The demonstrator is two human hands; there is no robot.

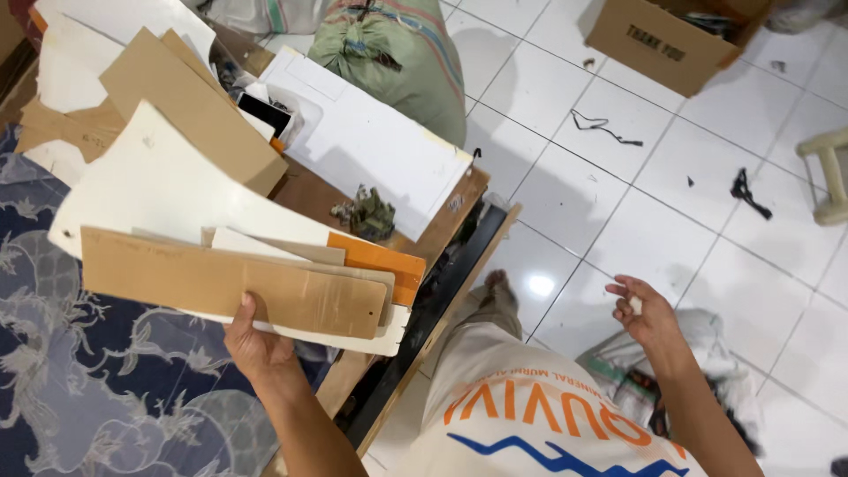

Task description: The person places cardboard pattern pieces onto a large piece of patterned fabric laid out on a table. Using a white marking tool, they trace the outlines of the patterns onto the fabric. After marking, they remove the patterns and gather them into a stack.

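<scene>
cardboard pattern pieces (pixel 234 278), a fanned stack of brown, white and orange sheets, sit over the wooden table (pixel 442 225), clamped at their lower edge by the left hand (pixel 252 340), thumb on top. the right hand (pixel 643 309) hovers above the white tiled floor (pixel 636 177), fingers curled, pinching a small white scrap (pixel 634 305). a white board (pixel 371 141) lies just beyond.

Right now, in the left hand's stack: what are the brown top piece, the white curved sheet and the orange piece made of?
Brown top piece: likely matte cardboard, hole punched at one end. White curved sheet: stiff card or thin board, smooth finish; can't tell which. Orange piece: card or plastic, unclear. The left hand grips the stack's lower edge.
</scene>
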